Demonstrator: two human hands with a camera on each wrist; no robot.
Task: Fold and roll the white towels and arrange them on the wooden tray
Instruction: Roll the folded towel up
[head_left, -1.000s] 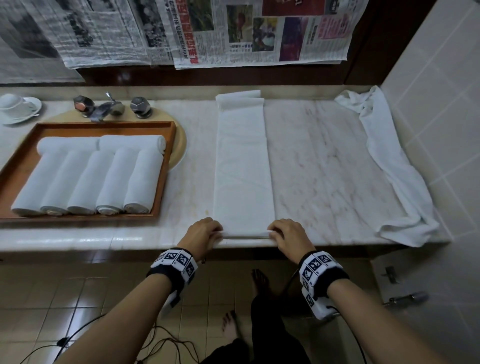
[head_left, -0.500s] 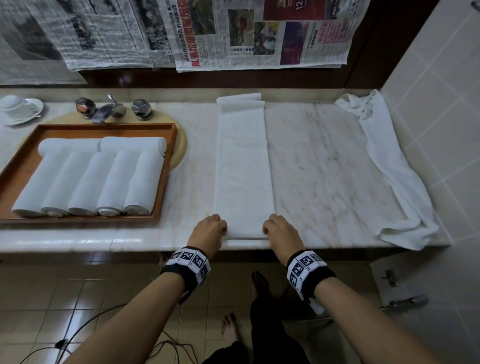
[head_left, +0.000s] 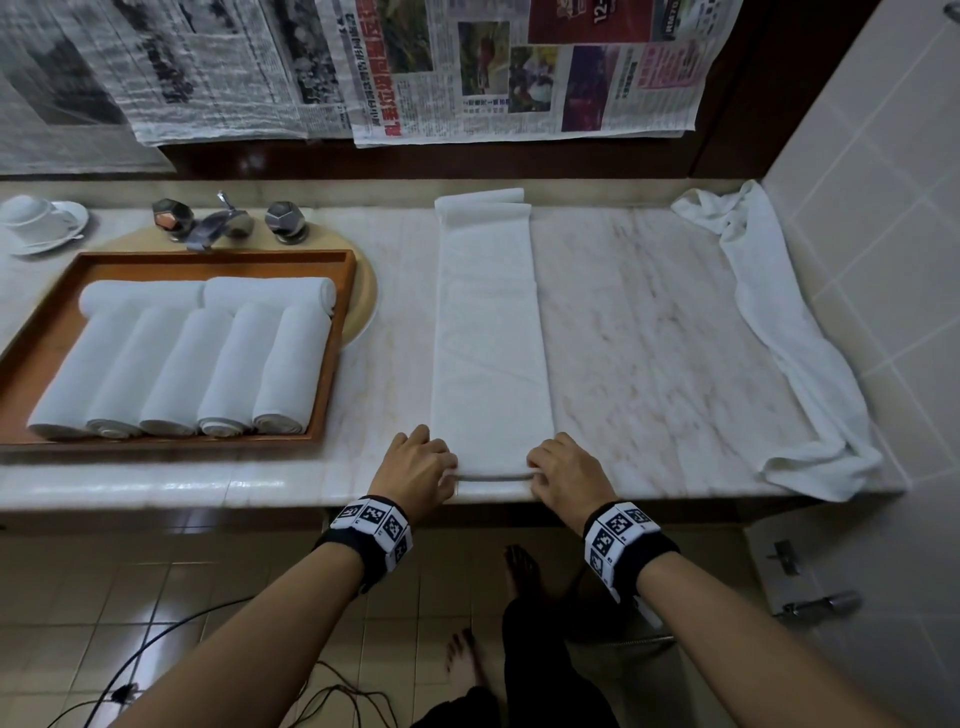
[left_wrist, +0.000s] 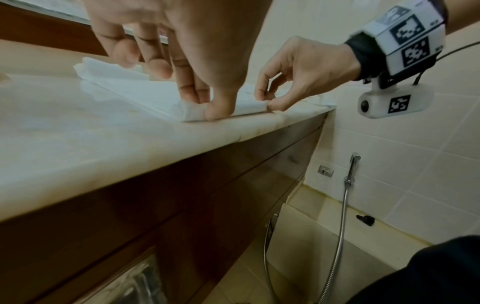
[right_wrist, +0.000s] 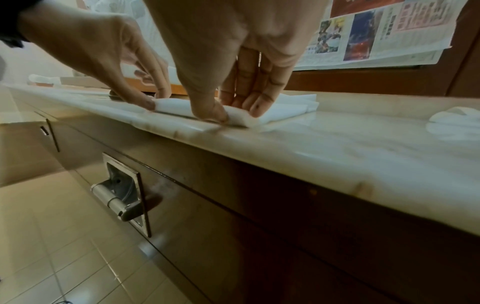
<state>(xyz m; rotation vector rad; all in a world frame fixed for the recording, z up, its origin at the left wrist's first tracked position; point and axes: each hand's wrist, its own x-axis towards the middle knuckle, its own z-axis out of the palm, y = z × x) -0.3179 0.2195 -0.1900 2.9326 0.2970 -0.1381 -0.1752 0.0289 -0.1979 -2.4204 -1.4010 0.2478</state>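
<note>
Head view shows your left hand (head_left: 415, 465) and right hand (head_left: 563, 467) pinching the folded towel (head_left: 488, 332) at its near corners by the counter (head_left: 675, 332) edge, likely to start a tight, even roll.

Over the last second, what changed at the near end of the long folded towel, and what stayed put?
Little changed. The left hand and right hand kept their grip on the near corners of the folded towel, turning its end edge over into a first small roll by the counter edge. The rest of the strip, the rolled towels on the wooden tray and the loose towel stayed as before.
</note>
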